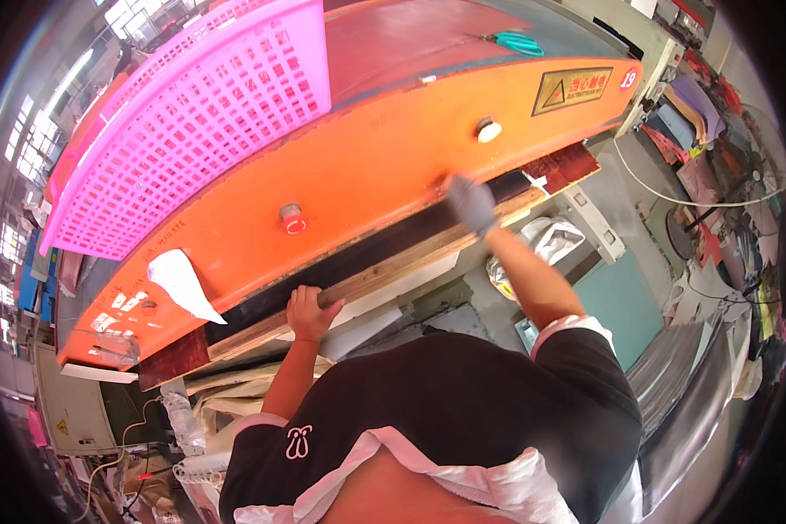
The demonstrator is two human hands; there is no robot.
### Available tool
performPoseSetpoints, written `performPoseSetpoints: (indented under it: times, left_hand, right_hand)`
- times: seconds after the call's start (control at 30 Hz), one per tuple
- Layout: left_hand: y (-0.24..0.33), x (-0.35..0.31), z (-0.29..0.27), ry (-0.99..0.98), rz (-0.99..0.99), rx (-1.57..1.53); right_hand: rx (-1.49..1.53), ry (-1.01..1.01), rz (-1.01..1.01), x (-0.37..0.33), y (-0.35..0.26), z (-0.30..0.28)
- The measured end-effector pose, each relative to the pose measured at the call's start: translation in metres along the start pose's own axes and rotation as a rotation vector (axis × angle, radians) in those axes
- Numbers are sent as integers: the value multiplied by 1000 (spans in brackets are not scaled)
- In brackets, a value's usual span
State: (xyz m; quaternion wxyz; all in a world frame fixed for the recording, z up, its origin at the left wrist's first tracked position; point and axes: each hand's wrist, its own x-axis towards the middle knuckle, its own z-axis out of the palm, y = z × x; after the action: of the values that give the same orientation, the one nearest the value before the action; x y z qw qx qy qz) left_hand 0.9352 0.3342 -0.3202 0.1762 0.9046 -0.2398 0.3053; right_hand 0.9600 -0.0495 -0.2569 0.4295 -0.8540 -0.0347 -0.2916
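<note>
My bare left hand is closed at the near end of a long wooden bar, fingers on top and thumb below. This bar lies along the front edge of a wooden board, beside a black strip that runs under an orange machine. My right hand, in a grey glove, is over the far part of the black strip, close to the orange front. Motion smears its fingers, so whether it holds anything cannot be made out.
A pink perforated basket stands on the machine's left top. Teal-handled scissors lie on its right top. A red push button and a white-capped button stick out of the front. White paper hangs at left.
</note>
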Motion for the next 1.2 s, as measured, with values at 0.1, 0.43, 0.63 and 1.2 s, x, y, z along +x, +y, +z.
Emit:
performPoseSetpoints:
  times: [0.1, 0.43, 0.63, 1.2]
  left_hand:
    - [-2, -6, -6, -55, 47, -7]
    - [3, -23, -7, -205, -142, -1]
    - [9, -27, -10, -216, -198, -57]
    - [149, -220, -133, -499, -14, -263]
  right_hand:
    - [-327, -350, -278, -49, -21, 39]
    - [-641, -415, -308, -79, -18, 71]
    - [-645, -444, -256, -76, -17, 75]
    - [-394, -200, 3, -331, -108, -45]
